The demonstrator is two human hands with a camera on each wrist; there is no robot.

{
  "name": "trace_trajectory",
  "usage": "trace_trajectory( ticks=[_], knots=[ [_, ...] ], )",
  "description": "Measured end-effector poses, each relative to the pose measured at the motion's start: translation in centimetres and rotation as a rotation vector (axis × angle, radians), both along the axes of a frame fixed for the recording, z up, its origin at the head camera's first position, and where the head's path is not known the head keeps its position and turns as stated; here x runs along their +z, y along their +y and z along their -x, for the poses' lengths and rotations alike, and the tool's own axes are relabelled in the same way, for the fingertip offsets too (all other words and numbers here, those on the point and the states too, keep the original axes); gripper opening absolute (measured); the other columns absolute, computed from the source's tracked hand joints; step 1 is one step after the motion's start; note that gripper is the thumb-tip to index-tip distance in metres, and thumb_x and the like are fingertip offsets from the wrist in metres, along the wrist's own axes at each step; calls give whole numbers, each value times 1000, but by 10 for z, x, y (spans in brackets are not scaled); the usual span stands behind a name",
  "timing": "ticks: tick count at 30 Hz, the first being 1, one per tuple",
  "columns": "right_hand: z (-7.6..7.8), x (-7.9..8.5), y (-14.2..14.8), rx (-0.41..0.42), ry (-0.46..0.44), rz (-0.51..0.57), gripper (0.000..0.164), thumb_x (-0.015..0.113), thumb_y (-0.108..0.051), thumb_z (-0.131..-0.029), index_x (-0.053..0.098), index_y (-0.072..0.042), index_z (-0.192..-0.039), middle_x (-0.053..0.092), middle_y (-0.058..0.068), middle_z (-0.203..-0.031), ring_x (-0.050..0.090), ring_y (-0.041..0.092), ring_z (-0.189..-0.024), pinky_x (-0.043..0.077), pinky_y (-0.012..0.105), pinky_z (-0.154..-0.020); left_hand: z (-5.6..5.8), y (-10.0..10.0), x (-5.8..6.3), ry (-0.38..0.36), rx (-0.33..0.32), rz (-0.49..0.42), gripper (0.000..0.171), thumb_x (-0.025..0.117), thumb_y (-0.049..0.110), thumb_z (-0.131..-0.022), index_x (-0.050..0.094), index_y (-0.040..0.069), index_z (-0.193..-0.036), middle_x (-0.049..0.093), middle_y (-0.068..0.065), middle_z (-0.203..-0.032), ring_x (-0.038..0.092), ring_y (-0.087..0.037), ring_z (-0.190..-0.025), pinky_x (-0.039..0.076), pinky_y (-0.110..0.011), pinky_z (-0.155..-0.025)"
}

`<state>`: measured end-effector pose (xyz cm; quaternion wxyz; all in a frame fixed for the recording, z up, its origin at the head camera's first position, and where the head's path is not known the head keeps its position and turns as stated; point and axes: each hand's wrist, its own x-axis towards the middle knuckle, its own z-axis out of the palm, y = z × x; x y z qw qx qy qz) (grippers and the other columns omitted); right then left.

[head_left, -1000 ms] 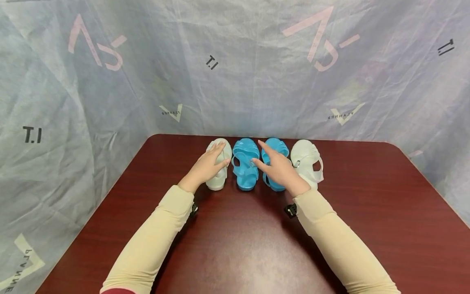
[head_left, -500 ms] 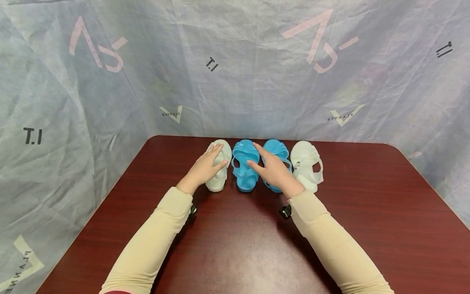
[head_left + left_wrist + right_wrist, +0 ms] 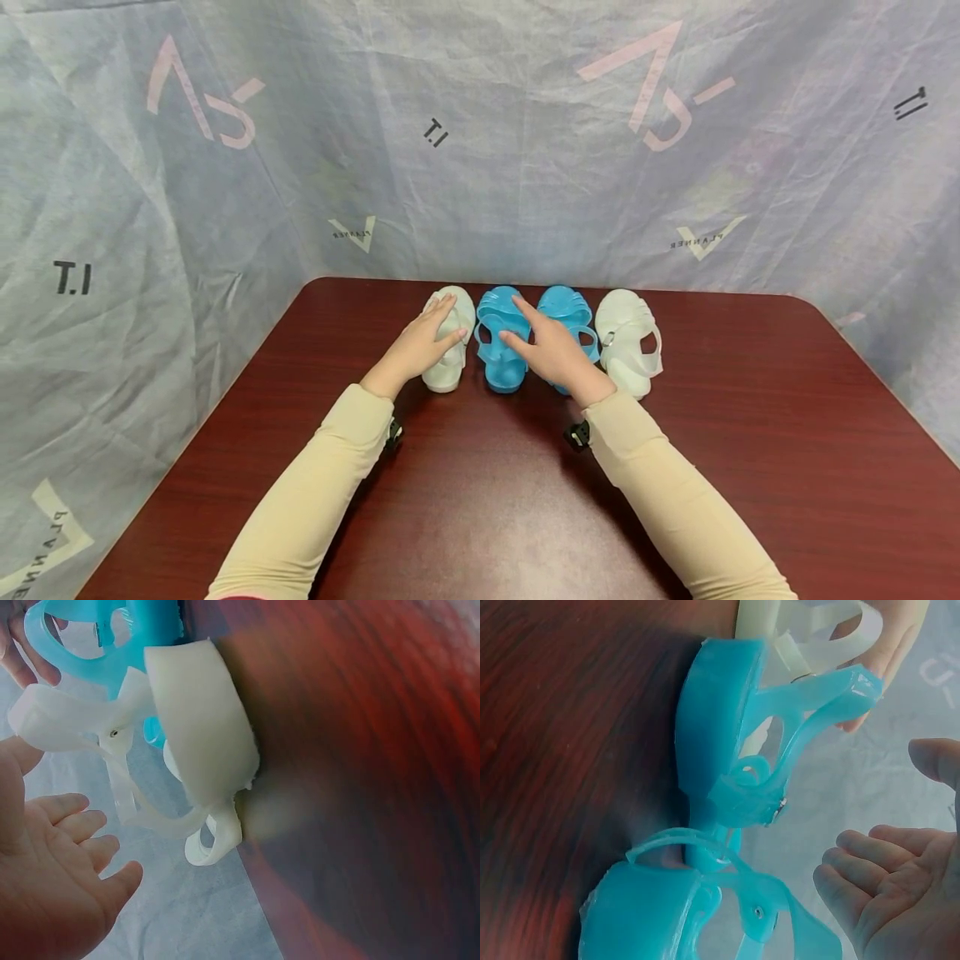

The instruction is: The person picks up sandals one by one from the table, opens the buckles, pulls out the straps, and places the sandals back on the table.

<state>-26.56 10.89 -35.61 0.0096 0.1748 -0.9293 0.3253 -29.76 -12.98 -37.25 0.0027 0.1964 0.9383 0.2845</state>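
A row of sandals stands along the table's far side. My left hand (image 3: 417,346) hovers over the left white sandal (image 3: 442,382), fingers extended. In the left wrist view its thumb overlaps the sandal's strap; whether they touch I cannot tell. My right hand (image 3: 553,348) is held above the two blue sandals, hiding part of the right blue sandal (image 3: 566,304). Its thumb and forefinger point over the left blue sandal (image 3: 504,375). The right wrist view has a gap between those fingers (image 3: 862,855) and the blue straps. Neither hand holds anything.
Another white sandal (image 3: 626,317) stands at the row's right end. The dark red-brown table (image 3: 480,500) has rounded far corners. Grey printed cloth (image 3: 480,167) hangs behind it and at the sides. Small black devices sit under both wrists, such as the right wrist device (image 3: 577,435).
My right hand has shifted left, from over the right blue sandal toward the left blue one, uncovering more of the right white sandal. The left hand and the sandals stay nearly in place.
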Motion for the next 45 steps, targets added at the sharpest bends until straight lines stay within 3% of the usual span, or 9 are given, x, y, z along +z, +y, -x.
trace_trajectory(
  ticks=[3,5,7,10,18,26,34,45],
  knots=[
    [1,-2,-1,-1,-3,4,72,53,-46,-98,19,-20,-156,63,18,-102,62,29,-92,48,46,-91,0,0,0,-6,2,-5,69,48,40,-101,18,10,-155,14,-7,-163,5,-25,-151,13,-51,-121],
    [1,-2,-2,3,-9,14,72,53,-46,-97,20,-20,-156,61,19,-123,61,32,-107,46,48,-97,0,-1,-1,-5,2,-7,69,48,40,-101,19,8,-155,14,-8,-163,5,-25,-151,14,-51,-120],
    [2,-3,-3,2,-11,21,72,53,-46,-97,21,-20,-156,47,17,-146,52,33,-126,42,50,-105,1,-2,-3,-6,5,-10,70,49,39,-101,19,8,-155,15,-8,-163,5,-25,-151,14,-50,-120],
    [4,-3,-6,2,-28,32,73,53,-47,-97,20,-20,-156,34,12,-155,39,33,-139,37,52,-110,3,-5,-6,-1,12,-19,71,50,40,-100,18,6,-155,15,-10,-162,5,-25,-151,14,-49,-121],
    [6,-2,-13,10,-59,37,73,50,-49,-98,20,-17,-156,28,8,-159,35,31,-141,35,51,-111,7,-11,-11,3,22,-48,73,51,40,-100,16,8,-156,14,-9,-163,6,-25,-151,14,-48,-121],
    [9,-5,-19,19,-71,73,71,51,-48,-98,22,-19,-155,31,7,-158,46,32,-133,39,51,-108,5,-15,-10,-20,51,-63,74,52,39,-100,13,12,-156,12,-8,-163,4,-26,-151,17,-51,-119],
    [11,-10,-28,43,-90,84,71,51,-47,-98,22,-17,-155,27,7,-159,30,29,-145,34,51,-112,2,-19,-13,-38,68,-80,73,51,38,-101,12,14,-157,10,-6,-164,3,-27,-151,17,-53,-119],
    [13,-9,-39,37,-114,100,70,54,-41,-98,22,-17,-155,25,7,-160,27,28,-146,34,50,-113,2,-23,-15,-43,52,-100,72,50,37,-101,9,17,-157,7,-3,-164,2,-26,-151,16,-54,-119]
  ],
)
